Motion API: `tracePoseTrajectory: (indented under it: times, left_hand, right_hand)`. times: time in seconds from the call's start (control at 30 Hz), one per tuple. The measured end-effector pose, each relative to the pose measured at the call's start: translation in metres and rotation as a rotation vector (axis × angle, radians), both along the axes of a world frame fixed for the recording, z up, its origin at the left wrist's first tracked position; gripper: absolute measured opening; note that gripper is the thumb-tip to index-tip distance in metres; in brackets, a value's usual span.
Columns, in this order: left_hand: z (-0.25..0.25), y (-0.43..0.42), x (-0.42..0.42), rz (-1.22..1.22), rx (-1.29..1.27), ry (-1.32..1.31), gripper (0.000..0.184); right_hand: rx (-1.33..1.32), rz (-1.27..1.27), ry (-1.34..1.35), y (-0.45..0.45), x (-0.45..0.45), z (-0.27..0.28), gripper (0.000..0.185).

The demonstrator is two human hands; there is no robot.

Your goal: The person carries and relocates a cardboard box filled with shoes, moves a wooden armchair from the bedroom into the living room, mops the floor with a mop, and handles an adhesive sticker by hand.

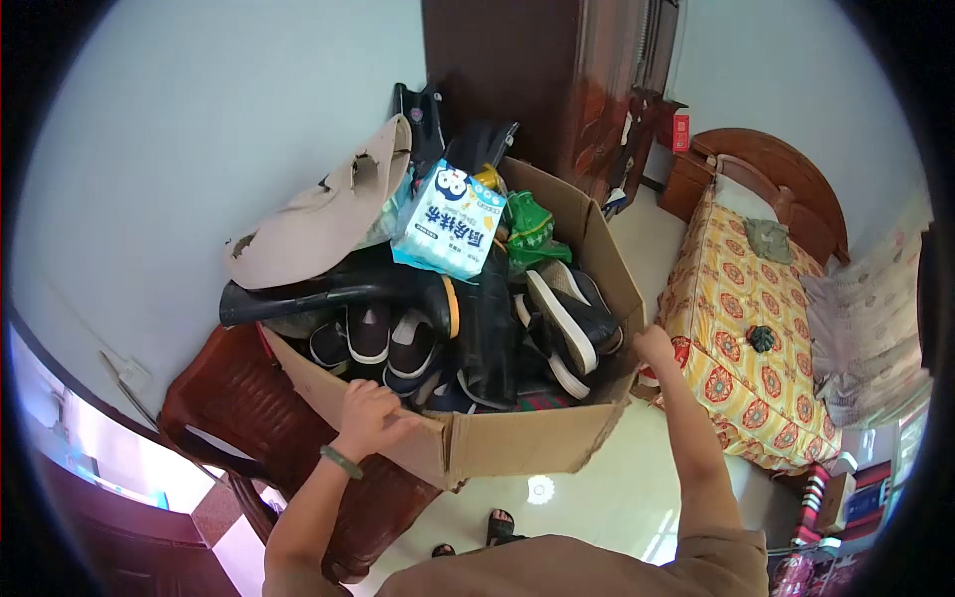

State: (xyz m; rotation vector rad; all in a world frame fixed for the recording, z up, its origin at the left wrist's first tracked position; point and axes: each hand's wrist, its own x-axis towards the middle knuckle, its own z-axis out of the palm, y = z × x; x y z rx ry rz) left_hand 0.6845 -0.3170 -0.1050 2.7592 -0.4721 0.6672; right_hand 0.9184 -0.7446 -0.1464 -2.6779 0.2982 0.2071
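Note:
A large open cardboard box point(527, 438) stands on a brown wooden chair. My left hand point(368, 416) is hooked over the box's near left rim, and my right hand point(654, 348) grips its right rim. Heaped inside are black rubber boots point(343, 289), dark shoes with white soles point(368, 333) and a sneaker point(563, 320) on its side. On top lies a blue and white pack of kitchen cloths point(453, 219), beside a green plastic bag point(530, 224). A beige, torn, flat piece point(308, 224) leans at the back left. The box's bottom contents are hidden.
The wooden chair point(244, 408) is under the box, close to the white wall. Behind stands a dark wooden cabinet point(507, 70). To the right is a bed point(736, 328) with a patterned yellow cover. My sandalled feet point(500, 525) show on the shiny floor below.

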Motion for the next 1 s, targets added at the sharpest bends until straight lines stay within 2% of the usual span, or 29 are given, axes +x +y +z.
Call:
tracePoseTrajectory:
  times: [0.07,0.13,0.2,0.27,0.33,0.5,0.57,0.7,0.83,0.9,1.0]
  left_hand:
    - [-0.014,-0.001,0.026,0.014,-0.033,-0.177,0.040]
    - [-0.030,-0.001,0.040,0.039,-0.022,-0.223,0.040]
    - [-0.038,0.003,0.051,0.049,0.007,-0.263,0.038]
    - [-0.034,0.002,0.058,0.040,-0.024,-0.298,0.038]
    - [-0.035,0.003,0.053,0.005,-0.054,-0.305,0.041]
    - [-0.035,0.005,0.048,0.008,-0.025,-0.305,0.044]
    - [-0.041,0.006,0.045,-0.015,-0.098,-0.348,0.049]
    - [-0.035,0.004,0.042,0.054,-0.062,-0.308,0.049]
    - [-0.027,-0.005,0.044,0.124,-0.110,-0.306,0.030]
    - [-0.022,-0.011,0.040,0.176,-0.124,-0.260,0.025]
    - [-0.013,-0.015,0.031,0.236,-0.142,-0.202,0.019]
  right_hand:
    - [0.014,0.064,-0.096,-0.017,0.023,-0.021,0.032]
    - [0.017,0.088,-0.094,-0.022,0.033,-0.031,0.035]
    - [0.074,0.135,-0.168,-0.016,0.044,-0.016,0.047]
    - [-0.098,0.102,-0.362,-0.024,0.084,-0.033,0.049]
    - [-0.030,0.066,-0.349,-0.009,0.109,-0.009,0.051]
    - [-0.099,0.123,-0.345,0.047,0.171,0.040,0.049]
    - [-0.207,0.135,-0.352,0.076,0.191,0.055,0.049]
    - [-0.299,0.225,-0.265,0.115,0.256,0.065,0.054]
    - [-0.338,0.365,-0.287,0.138,0.319,0.041,0.048]
    - [-0.367,0.347,-0.339,0.141,0.330,0.038,0.033]
    - [-0.345,0.346,-0.368,0.138,0.352,0.027,0.035]
